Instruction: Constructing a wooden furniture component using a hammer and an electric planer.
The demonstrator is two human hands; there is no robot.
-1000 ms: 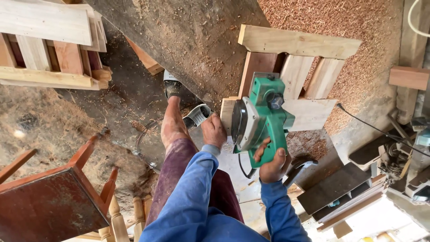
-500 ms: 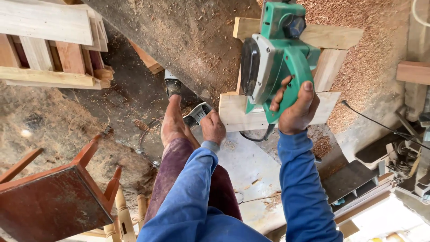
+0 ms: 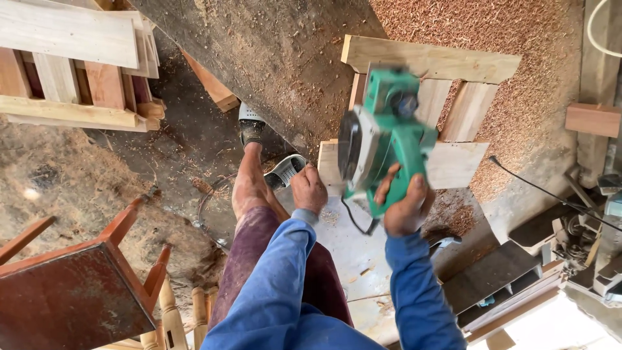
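Nearest the camera, two blue sleeves reach forward over a leg in dark red trousers. The right hand (image 3: 405, 210) has its grip closed around the handle of a green electric planer (image 3: 382, 139), holding it in the air, tilted and motion-blurred, above the near edge of a pale wooden frame (image 3: 431, 61); a black cord (image 3: 356, 220) hangs from the tool beside the wrist. The left hand (image 3: 308, 189) is curled, knuckles up, just beside the frame's near left corner; what its grip holds, if anything, cannot be told. A bare foot in a grey perforated sandal (image 3: 286, 170) rests on the floor just left of that hand, with a second sandal (image 3: 249, 123) a little farther out. At lower left stands a dark red wooden chair (image 3: 71, 298), with turned pale spindles (image 3: 170, 311) beside it. Farther off, the frame's slats lie over a bed of reddish wood shavings (image 3: 512, 32). At far left, a stack of slatted wooden frames (image 3: 71, 65) lies on the sawdust-strewn floor; at right, a machine (image 3: 583, 240) with a black cable.
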